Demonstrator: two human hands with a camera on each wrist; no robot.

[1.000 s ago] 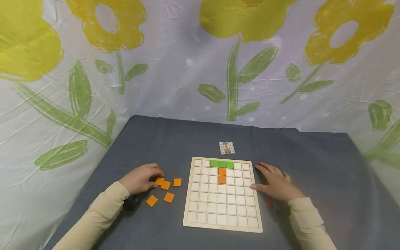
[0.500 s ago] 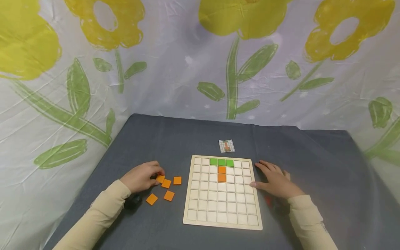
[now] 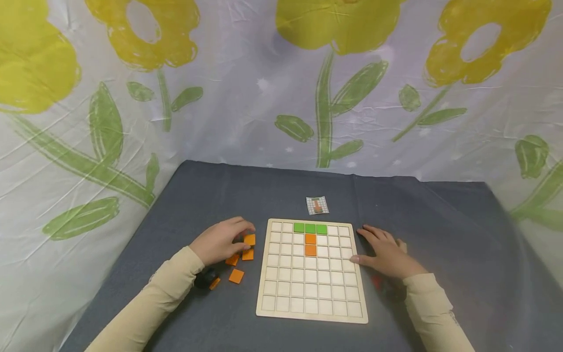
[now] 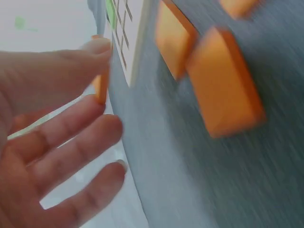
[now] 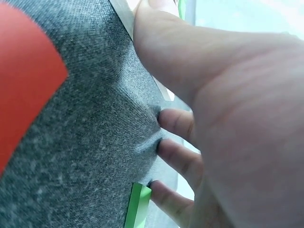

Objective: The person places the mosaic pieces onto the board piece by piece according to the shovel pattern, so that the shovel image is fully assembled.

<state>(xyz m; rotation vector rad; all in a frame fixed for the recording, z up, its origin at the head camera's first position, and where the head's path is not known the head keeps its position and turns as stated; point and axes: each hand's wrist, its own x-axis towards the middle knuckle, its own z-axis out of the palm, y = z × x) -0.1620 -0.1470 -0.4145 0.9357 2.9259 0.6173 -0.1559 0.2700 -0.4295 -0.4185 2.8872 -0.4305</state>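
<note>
Orange tile | pinched between thumb and fingers of left hand | near board

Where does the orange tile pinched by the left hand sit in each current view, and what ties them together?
Head: the pinched tile is left of centre, below mid-height, at the fingertips of the left hand.
Left wrist: the pinched tile is left of centre, above mid-height, partly behind the thumb.
Right wrist: not in it.
Shared landmark: the pale grid board, seen partly in both wrist views.
</note>
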